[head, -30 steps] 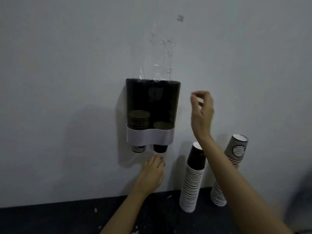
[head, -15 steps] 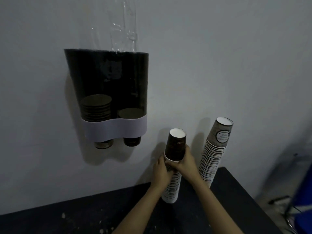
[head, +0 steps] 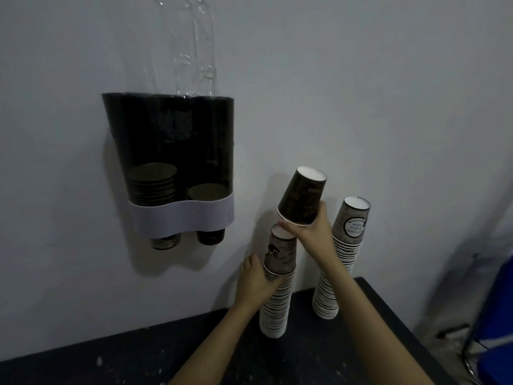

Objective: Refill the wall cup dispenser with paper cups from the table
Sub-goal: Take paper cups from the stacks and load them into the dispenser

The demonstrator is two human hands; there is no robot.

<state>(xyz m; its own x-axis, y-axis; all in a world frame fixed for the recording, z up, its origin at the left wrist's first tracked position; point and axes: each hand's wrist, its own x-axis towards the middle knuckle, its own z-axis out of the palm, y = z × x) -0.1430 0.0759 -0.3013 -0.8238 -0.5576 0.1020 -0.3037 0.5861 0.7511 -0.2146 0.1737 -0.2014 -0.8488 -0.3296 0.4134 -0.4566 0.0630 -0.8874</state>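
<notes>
A dark paper cup (head: pixel 302 200), upside down and tilted, is gripped near its rim by the right hand (head: pixel 311 232); its fingers (head: pixel 322 211) are curled around the cup's lower edge, thumb on the near side. The cup is held clear of the near cup stack (head: pixel 276 298), just above and slightly right of the stack's top. That stack is steadied by the left hand (head: pixel 256 282), its fingers wrapped around the upper part, just under the top patterned cup (head: pixel 280 254). A second cup stack (head: pixel 340 259) is seen right of the right hand's fingers, leaning against the wall (head: pixel 388 107); part of it is hidden behind the right forearm. Both stacks are stood rim-down on the dark table (head: pixel 374 307). The wall cup dispenser (head: pixel 169 140) is mounted up and to the left of both hands, well apart from the held cup. Inside its dark body two columns are visible: a short pile of cups (head: pixel 152 184) on the left and a lower one (head: pixel 206 191) on the right, above a pale band (head: pixel 183 219). One cup bottom is seen poking out under each column. Clear plastic wrap (head: pixel 194 45) is stuck up from the dispenser's top. A blue object (head: pixel 497 315) is partly in view at the far right, unclear what it is.
</notes>
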